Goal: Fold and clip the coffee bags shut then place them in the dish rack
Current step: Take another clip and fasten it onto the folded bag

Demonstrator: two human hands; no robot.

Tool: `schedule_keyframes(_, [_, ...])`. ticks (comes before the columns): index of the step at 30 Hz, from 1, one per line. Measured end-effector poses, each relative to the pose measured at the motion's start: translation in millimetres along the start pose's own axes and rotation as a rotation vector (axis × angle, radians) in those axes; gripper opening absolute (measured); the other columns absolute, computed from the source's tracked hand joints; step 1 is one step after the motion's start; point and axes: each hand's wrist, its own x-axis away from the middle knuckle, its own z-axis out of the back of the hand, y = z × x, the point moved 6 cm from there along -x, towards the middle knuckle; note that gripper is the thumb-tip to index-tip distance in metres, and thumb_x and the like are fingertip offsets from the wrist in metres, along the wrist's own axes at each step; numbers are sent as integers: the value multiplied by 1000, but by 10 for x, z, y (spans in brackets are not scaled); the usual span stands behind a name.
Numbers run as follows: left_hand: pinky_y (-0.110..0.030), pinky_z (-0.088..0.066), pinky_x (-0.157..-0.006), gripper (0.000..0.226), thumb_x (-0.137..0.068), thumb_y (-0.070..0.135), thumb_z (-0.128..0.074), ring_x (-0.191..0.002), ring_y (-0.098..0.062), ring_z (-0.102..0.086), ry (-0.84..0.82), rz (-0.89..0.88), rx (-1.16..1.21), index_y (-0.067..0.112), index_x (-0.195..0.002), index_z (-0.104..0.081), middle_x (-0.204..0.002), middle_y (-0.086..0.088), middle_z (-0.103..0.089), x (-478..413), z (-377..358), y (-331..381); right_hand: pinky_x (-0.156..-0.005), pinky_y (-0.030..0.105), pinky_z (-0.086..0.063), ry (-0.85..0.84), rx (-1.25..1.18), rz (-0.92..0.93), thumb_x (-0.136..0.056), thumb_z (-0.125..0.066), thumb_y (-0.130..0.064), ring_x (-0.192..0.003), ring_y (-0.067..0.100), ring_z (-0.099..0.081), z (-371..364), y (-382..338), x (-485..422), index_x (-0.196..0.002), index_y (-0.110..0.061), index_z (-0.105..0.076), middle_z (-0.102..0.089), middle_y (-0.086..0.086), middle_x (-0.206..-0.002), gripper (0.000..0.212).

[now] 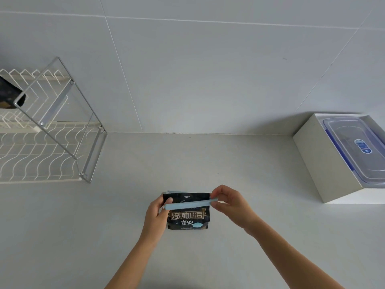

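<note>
A black coffee bag (188, 217) with gold lettering stands on the white counter near me. A long light-blue clip (190, 204) lies across its upper part, just under the folded top. My left hand (156, 215) grips the bag's left edge, thumb on the clip's left end. My right hand (230, 202) pinches the clip's right end. Another black coffee bag (9, 94) rests on the upper tier of the white wire dish rack (48, 142) at the far left.
A white box (325, 155) holding a clear plastic container with a blue-trimmed lid (358, 147) stands at the right against the wall. A tiled wall rises behind the counter. A thin pale-blue edge peeks out behind the bag's top.
</note>
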Motion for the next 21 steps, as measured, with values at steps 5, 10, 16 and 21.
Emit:
schedule_keyframes(5, [-12,-41,-77,28,-99,15,-38,-94,-1,-55,48,36,5,33,-90,-58,-101,4,-58,41,-52,16,-85,32,-51,30,-71,6,-87,-62,-8,-98,16,-67,-61,5,-72,-89,-13,-50,-74,3,-100,13])
schedule_keyframes(10, [-17,-40,-73,24,-99,19,-38,-89,-1,-53,51,88,58,31,-87,-55,-97,7,-55,42,-68,54,-72,16,-51,63,102,70,-86,-63,-8,-98,1,-65,-79,-126,-98,-94,-17,-50,-73,-4,-99,18])
schedule_keyframes(16, [-13,-49,-62,24,-98,16,-40,-86,-6,-64,3,138,164,28,-89,-59,-90,7,-66,4,-130,18,-84,26,-52,-45,368,136,-84,-63,-14,-92,9,-66,-81,-298,-166,-92,-29,-48,-73,-7,-97,22])
schedule_keyframes(21, [-16,-53,-53,15,-91,16,-47,-66,0,-68,-49,216,308,18,-96,-62,-84,0,-70,37,-194,34,-79,37,-52,-70,488,217,-82,-59,-13,-85,20,-61,-154,-392,-205,-86,-32,-39,-70,-7,-95,27])
